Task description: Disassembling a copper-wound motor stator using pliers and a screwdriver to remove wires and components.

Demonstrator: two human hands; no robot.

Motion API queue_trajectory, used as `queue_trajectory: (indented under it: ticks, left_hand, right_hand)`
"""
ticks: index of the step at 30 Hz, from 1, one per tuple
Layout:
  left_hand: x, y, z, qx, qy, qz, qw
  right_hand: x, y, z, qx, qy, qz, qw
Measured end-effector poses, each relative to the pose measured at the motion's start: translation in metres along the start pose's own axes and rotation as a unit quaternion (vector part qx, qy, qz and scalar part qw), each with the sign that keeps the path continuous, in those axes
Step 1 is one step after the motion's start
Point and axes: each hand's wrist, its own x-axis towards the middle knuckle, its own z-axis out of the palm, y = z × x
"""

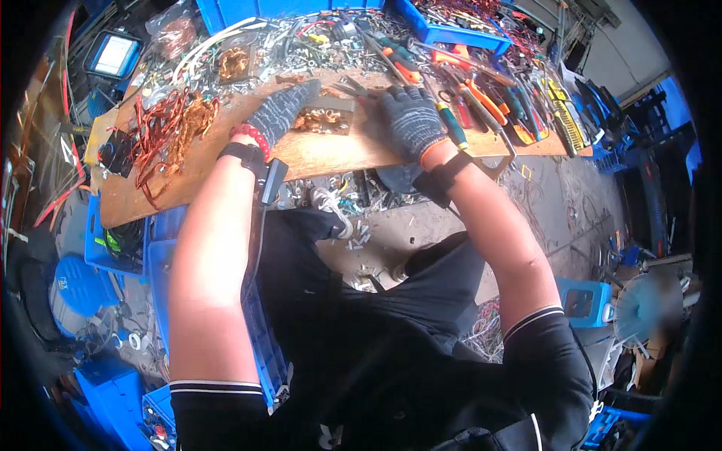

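Observation:
On the wooden bench top lies a small grey metal block with copper windings [323,119]. My left hand [282,111], in a dark knitted glove, rests against its left and far side, fingers curved along it. To the right of the block is my right hand [410,120], in a matching glove, closed with its knuckles up. From its fingers a pair of dark pliers [355,88] points left, jaws apart, toward the block's far edge; their handles are hidden by the hand. A second block with copper windings [235,63] lies farther back on the left.
Stripped copper strands [180,128] are heaped at the bench's left. Several hand tools [481,101] crowd the right, near a yellow-handled one [564,113]. Metal scrap [301,52] covers the back, below a blue bin [293,6]. A stool [79,286] stands lower left.

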Motion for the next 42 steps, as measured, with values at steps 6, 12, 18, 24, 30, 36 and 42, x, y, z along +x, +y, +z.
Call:
queue_trajectory:
  ticks: [6, 12, 18, 24, 30, 36, 42]
  left_hand:
    - [0.003, -0.024, 0.017, -0.082, 0.057, 0.087, 0.991]
    - [0.010, -0.062, 0.011, 0.149, 0.125, 0.248, 0.949]
    - [0.007, -0.039, 0.013, -0.053, 0.177, 0.136, 0.973]
    - [-0.004, -0.048, 0.013, -0.035, 0.226, 0.206, 0.951]
    - [0.005, -0.015, 0.020, -0.108, 0.242, 0.081, 0.961]
    - [0.005, -0.009, 0.021, -0.145, 0.224, 0.025, 0.963]
    - [0.012, 0.003, 0.009, -0.006, 0.198, 0.066, 0.978]
  right_hand:
    - [0.000, -0.010, -0.006, 0.003, -0.007, 0.048, 0.999]
    - [-0.016, -0.010, -0.016, 0.017, 0.082, 0.115, 0.990]
    - [-0.050, 0.097, -0.039, -0.141, 0.119, 0.191, 0.964]
    - [-0.039, 0.123, -0.034, -0.078, -0.088, 0.242, 0.963]
    - [-0.034, 0.161, -0.040, -0.116, -0.111, 0.243, 0.956]
    - [-0.055, 0.169, -0.062, -0.527, -0.123, -0.066, 0.838]
    - [-0.078, 0.147, -0.131, 0.015, 0.122, 0.250, 0.960]
